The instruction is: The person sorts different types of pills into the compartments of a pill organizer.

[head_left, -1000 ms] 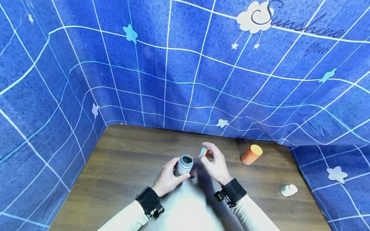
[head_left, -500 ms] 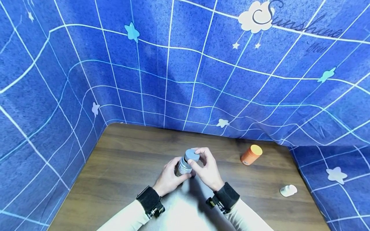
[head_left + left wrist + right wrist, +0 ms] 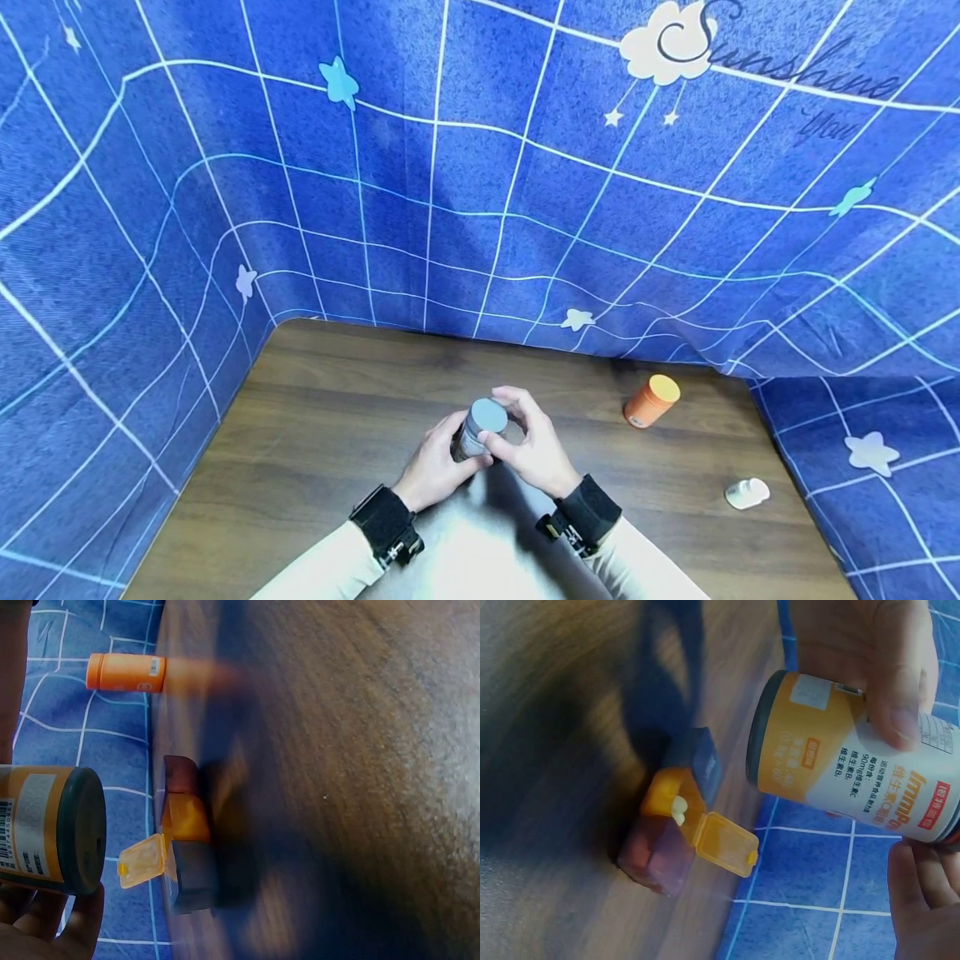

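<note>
The vitamin C bottle (image 3: 840,754) is held tilted above the table (image 3: 322,400), its body gripped by the left hand (image 3: 431,465); its grey cap (image 3: 489,416) is pinched between thumb and fingers of the right hand (image 3: 536,446). If the cap is seated askew, the threads may be crossed. Below, the pill organizer (image 3: 657,851) is left with its orange lid (image 3: 727,844) open; if jolted by a lowered bottle, the pale tablets (image 3: 679,809) could be scattered. The orange bottle (image 3: 649,405) is placed well apart.

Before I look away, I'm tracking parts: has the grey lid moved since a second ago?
Yes: the lid is farther left of the orange bottle, now atop the held bottle.
</note>
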Tool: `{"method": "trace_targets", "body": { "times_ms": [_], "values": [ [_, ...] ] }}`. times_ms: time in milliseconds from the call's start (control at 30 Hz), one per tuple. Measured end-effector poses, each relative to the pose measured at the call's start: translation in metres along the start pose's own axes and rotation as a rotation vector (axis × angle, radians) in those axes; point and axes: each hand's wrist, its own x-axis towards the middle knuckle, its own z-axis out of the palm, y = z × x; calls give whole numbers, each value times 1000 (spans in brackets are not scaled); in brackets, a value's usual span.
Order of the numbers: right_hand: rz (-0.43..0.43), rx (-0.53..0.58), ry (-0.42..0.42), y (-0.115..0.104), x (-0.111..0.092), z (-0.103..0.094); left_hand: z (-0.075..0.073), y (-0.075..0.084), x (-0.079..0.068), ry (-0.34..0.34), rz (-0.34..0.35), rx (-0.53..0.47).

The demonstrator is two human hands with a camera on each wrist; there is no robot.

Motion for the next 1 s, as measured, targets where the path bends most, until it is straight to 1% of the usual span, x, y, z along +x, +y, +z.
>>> {"method": "trace_targets", "body": {
  "times_ms": [67,167,267,333,433,533,633,700,733,800,933,1000],
  "values": [
    [9,-35,19,1,-1,1,1,0,-1,-6,6,7],
    [-8,-93,44,1,0,2,1,0,-1,-9,17,24],
    [-33,-135,34,0,1,0,0,0,1,-23,20,23],
    [-45,-142,5,-1,1,-3,-2,0,2,-58,24,3],
    [-64,-139,-48,-3,2,-7,-9,0,5,-142,35,-44],
    [-84,-128,-103,-4,2,-11,-16,4,8,-226,31,-95],
    [-102,-111,-153,-5,2,-13,-25,14,10,-269,29,-130],
    [-104,-118,-166,-5,3,-14,-29,23,9,-277,21,-157],
    [-102,-122,-163,-5,3,-13,-31,27,9,-274,24,-162],
    [-97,-144,-129,-5,2,-12,-34,36,9,-265,31,-174],
    [-72,-209,-27,-4,0,-5,-32,43,6,-228,33,-163],
    [-47,-225,11,-4,-2,-2,-29,45,5,-211,20,-160]
  ]
}}
